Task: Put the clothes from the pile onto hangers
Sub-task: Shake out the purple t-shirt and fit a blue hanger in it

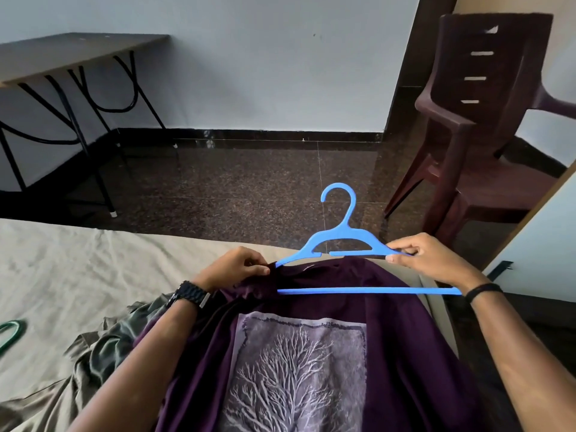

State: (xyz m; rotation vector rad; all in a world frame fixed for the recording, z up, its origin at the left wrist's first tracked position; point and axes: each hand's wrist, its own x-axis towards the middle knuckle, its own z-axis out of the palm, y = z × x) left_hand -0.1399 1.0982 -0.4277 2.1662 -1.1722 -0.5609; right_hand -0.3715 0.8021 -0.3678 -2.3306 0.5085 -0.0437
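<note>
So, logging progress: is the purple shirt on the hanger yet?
Partly. The left hand pulls the purple shirt over one hanger end; the end the right hand pinches is bare.

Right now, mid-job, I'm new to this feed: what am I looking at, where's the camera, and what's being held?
There is no machine here, only a person's two bare hands. The single picture comes from a camera worn on the person's head, looking forward and down. The left hand pinches the purple T-shirt at its collar by the left tip of the blue hanger. The right hand keeps a grip on the hanger's right shoulder. The shirt, printed with a pale tree, lies on a beige sheet beside an olive garment. A green hanger shows at the left edge. Beyond are a table and a brown chair.
</note>
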